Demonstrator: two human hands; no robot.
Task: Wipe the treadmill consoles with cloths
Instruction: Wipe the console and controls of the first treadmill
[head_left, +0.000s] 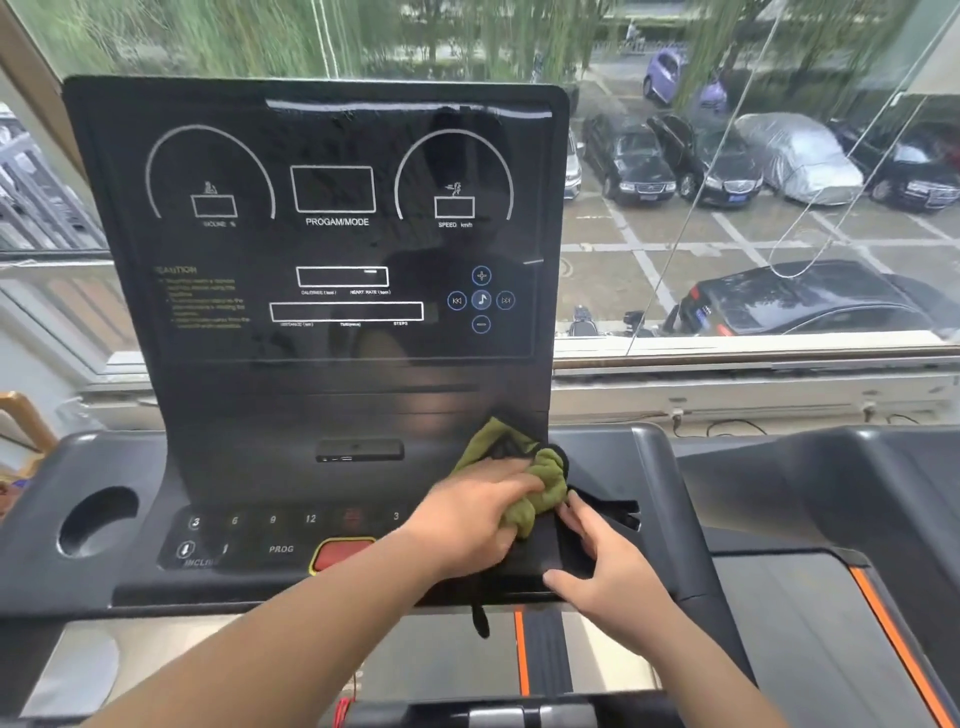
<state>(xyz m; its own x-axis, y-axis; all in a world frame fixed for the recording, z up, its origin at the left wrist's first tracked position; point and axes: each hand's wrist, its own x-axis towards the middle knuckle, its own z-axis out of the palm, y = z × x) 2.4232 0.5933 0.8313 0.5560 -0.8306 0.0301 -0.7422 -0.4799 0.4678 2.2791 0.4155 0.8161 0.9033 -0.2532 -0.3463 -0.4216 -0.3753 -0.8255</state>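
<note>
My left hand (470, 519) holds the cloth (543, 491) on the console (311, 415), lower right. My right hand (608, 569) rests just right of it, and the cup holder (96, 519) lies far left.

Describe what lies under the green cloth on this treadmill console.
The green cloth, gripped by the left hand, lies on the black lower panel of the console, right of the button marked 3. Any buttons beneath cloth and hand are covered.

A gym: treadmill console (322, 249) facing a window (753, 156) over parked cars (631, 158).
</note>
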